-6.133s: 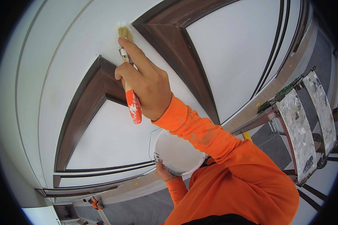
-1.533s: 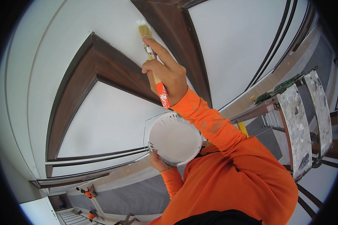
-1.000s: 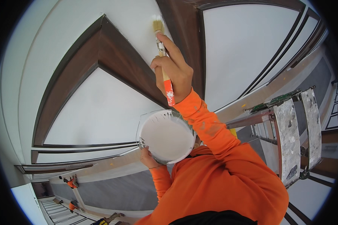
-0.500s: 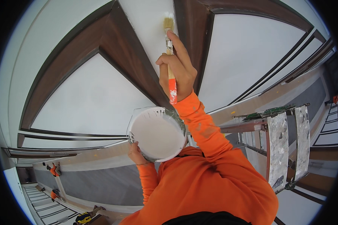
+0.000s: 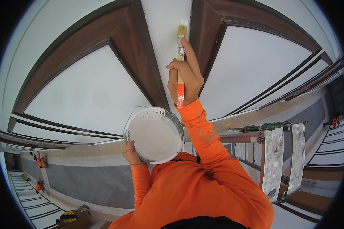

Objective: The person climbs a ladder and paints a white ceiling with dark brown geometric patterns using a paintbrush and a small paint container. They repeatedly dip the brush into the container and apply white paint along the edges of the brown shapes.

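Note:
My right hand (image 5: 188,74) is closed around a paintbrush (image 5: 180,91) with a wooden handle, its end red and paint-spotted. Pale bristles point up and touch the white wall strip (image 5: 164,34) between two dark brown wooden frames. At the bristle tips shows a patch of wet-looking white. Lower and to the left, my left hand (image 5: 131,153) grips the side of a clear bucket (image 5: 175,124). Off-white paint (image 5: 153,137) fills much of it, with drips down the inner wall. Part of the left fingers is hidden behind the bucket.
To my right stands a paint-splashed platform (image 5: 273,164) with a green-stained bar. White panels (image 5: 88,91) edged in brown wood flank the strip. Far below left, people in orange (image 5: 41,160) and one in yellow and black (image 5: 68,216) are on the grey floor (image 5: 88,183).
My view has shifted, so the wall strip and brush appear slightly lower and further right, while the bucket and platform appear further left. Both hands keep their holds.

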A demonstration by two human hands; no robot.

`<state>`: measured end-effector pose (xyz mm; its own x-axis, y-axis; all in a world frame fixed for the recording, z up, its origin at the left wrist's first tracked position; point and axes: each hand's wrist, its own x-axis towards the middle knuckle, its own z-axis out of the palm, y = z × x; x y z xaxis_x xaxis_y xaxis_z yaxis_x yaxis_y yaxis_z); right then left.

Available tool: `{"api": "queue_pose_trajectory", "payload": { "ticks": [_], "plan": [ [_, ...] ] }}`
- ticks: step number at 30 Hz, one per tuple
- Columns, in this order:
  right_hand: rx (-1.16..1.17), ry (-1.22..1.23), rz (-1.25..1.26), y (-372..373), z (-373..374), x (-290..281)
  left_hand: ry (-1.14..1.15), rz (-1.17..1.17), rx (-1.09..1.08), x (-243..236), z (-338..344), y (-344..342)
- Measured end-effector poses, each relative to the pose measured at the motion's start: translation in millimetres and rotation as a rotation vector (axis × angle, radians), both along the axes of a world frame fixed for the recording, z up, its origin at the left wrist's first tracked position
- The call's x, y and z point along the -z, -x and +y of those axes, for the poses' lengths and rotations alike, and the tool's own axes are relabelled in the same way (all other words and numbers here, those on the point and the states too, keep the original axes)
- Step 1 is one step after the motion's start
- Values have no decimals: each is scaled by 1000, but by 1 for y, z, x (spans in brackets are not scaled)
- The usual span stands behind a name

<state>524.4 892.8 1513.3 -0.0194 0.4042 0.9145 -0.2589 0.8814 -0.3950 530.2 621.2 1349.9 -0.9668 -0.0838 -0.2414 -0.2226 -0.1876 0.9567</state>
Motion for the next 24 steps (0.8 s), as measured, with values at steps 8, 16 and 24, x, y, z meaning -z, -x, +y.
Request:
{"api": "queue_pose_trajectory", "payload": {
  "ticks": [8, 16, 24],
  "plan": [
    [-35, 29, -15, -2, -3, 5, -32, 3, -25, -10, 6, -6],
    [-39, 10, -12, -3, -1, 12, 8, 34, 6, -10, 5, -5],
    [-15, 13, -20, -4, 1, 17, -32, -29, -8, -14, 8, -4]
  ]
}}
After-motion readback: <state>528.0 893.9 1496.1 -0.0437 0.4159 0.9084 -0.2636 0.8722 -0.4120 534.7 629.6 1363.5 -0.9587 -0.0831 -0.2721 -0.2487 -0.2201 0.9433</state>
